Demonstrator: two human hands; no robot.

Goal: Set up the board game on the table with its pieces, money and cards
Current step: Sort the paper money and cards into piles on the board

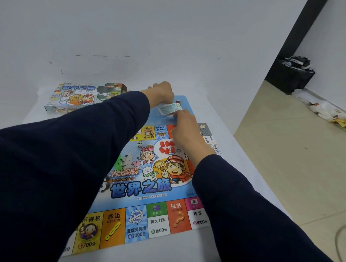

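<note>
The colourful game board lies flat on the white table. Beyond its far edge lies a blue tray. My left hand reaches over that tray with curled fingers; what it grips is hidden. My right hand pinches a stack of bluish paper money just above the tray. Several red house pieces sit on the board's centre. A white die lies left of them. The game box stands at the far left of the table.
The table's right edge runs diagonally down to a beige floor. A black bin stands by the wall at the right. Crumpled paper or bags lie on the floor beyond it.
</note>
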